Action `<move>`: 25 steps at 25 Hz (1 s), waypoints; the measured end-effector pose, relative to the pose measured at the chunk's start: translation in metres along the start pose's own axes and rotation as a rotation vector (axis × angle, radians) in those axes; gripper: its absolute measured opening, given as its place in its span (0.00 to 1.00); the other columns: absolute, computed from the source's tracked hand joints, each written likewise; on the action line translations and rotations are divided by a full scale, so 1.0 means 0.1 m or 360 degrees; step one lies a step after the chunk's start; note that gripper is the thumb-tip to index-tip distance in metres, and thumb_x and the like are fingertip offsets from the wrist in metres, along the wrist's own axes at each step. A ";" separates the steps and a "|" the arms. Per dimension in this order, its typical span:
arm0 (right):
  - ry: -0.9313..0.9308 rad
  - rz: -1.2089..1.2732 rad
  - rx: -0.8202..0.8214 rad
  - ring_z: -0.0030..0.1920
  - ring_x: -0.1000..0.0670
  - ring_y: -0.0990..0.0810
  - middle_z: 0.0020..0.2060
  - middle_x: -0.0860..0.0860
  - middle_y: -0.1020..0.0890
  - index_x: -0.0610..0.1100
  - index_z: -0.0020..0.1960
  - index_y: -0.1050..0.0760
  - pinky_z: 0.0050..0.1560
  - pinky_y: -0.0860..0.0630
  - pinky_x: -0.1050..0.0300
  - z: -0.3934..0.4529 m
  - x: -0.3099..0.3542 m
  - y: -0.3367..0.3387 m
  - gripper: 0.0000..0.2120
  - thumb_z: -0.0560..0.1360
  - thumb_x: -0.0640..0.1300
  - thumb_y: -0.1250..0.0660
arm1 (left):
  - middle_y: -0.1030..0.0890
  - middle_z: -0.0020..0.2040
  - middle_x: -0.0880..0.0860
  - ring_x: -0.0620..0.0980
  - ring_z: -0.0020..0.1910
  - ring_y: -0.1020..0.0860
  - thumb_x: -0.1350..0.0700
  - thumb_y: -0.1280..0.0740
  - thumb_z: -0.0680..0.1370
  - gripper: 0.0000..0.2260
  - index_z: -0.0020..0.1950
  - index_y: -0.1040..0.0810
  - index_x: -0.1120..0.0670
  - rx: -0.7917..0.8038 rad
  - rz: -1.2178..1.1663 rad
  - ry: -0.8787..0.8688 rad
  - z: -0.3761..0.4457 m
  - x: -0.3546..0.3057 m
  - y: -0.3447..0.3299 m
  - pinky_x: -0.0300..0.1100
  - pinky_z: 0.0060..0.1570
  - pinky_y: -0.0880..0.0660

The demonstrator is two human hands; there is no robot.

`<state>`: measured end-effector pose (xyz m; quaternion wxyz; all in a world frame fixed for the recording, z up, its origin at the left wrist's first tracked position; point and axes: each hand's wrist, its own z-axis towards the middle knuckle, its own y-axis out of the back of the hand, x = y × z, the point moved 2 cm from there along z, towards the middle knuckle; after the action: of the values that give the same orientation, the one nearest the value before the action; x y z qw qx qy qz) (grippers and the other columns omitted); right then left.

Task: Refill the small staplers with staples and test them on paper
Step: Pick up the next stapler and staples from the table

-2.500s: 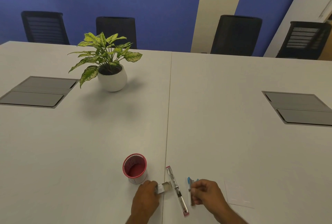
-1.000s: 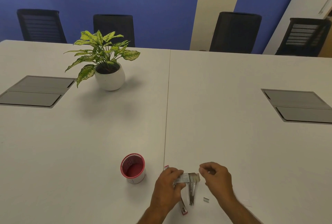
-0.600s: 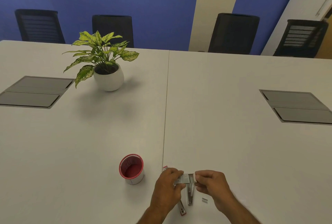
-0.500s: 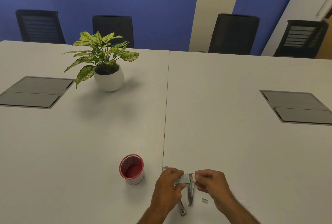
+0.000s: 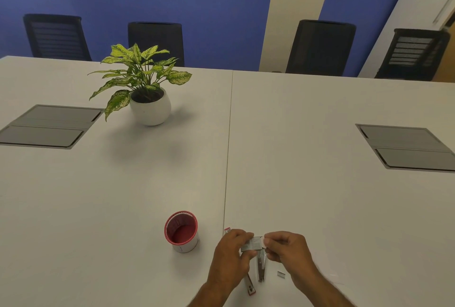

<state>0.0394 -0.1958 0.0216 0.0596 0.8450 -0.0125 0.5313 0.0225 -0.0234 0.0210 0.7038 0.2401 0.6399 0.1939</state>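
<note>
**A:** Where are the hands?

**B:** Low on the white tabletop [image 5: 320, 183]. The left hand [image 5: 230, 255] grips a small staple box [image 5: 251, 244]; the right hand [image 5: 286, 249] pinches at its open end, probably drawing out staples.

**A:** And the staplers?

**B:** An opened stapler [image 5: 261, 267] lies just below, ready for loading (a red-tipped one [image 5: 250, 287] sits beside it).

Only the person's two arms show from here, coming up from the bottom edge. Both forearms are bare, with no sleeve in view. The left hand [image 5: 230, 255] and right hand [image 5: 286, 249] are bare too, with short nails as far as I can tell.
</note>
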 end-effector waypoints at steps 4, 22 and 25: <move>-0.0016 0.0021 -0.0004 0.36 0.45 0.15 0.37 0.42 0.13 0.39 0.42 0.15 0.38 0.19 0.55 -0.01 0.00 -0.01 0.02 0.70 0.34 0.25 | 0.21 0.57 0.46 0.43 0.56 0.24 0.54 0.27 0.74 0.17 0.63 0.19 0.51 0.0005 0.0001 -0.0008 0.00 0.00 0.02 0.31 0.59 0.28; -0.0111 0.0229 0.0044 0.39 0.44 0.13 0.40 0.38 0.13 0.37 0.42 0.15 0.37 0.18 0.57 -0.02 -0.09 -0.02 0.02 0.70 0.34 0.24 | 0.20 0.56 0.44 0.42 0.56 0.23 0.54 0.27 0.74 0.17 0.63 0.19 0.50 0.0069 -0.0113 0.0055 -0.02 0.01 0.01 0.38 0.59 0.25; -0.0172 0.0266 0.0075 0.41 0.43 0.13 0.42 0.39 0.13 0.38 0.44 0.14 0.39 0.18 0.54 -0.02 -0.10 -0.03 0.03 0.71 0.35 0.25 | 0.19 0.58 0.43 0.42 0.58 0.23 0.54 0.26 0.74 0.18 0.63 0.19 0.48 0.0061 -0.0133 0.0135 -0.02 0.01 -0.01 0.40 0.62 0.25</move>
<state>0.0336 -0.1925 0.0134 -0.0056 0.8697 -0.0735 0.4881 0.0203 -0.0236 0.0195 0.6788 0.2182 0.6822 0.1621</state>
